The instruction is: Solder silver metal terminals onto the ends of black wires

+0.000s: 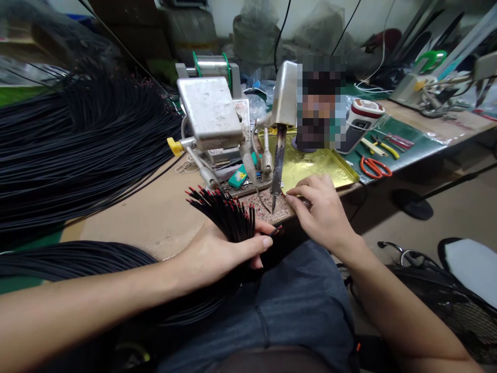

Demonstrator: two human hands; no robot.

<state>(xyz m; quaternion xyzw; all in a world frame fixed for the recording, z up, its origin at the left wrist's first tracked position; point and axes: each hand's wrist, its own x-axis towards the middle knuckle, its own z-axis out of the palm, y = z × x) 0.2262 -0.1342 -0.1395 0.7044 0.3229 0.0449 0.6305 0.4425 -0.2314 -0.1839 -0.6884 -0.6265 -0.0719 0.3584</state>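
A thick bundle of black cables [227, 212] with red tips is wrapped in my left hand [236, 246], above my lap. One cable end sticks out separately by the thumb and forefinger. My right hand [320, 207] is at the bench edge, thumb and forefinger pinched together beside the tip of a soldering iron [277, 171]; a thin reddish piece shows at the fingertips, too small to identify. The iron points down from a metal holder [284, 93]. A thin solder feed tube [250, 166] ends close to the iron's tip.
Piles of black cable [85, 140] cover the bench's left side. A solder spool [212, 70] stands behind the metal box [209, 109]. At the right are a gold tray [322, 168], orange scissors [375, 167], yellow-handled pliers [389, 149] and a white-and-grey device [357, 127].
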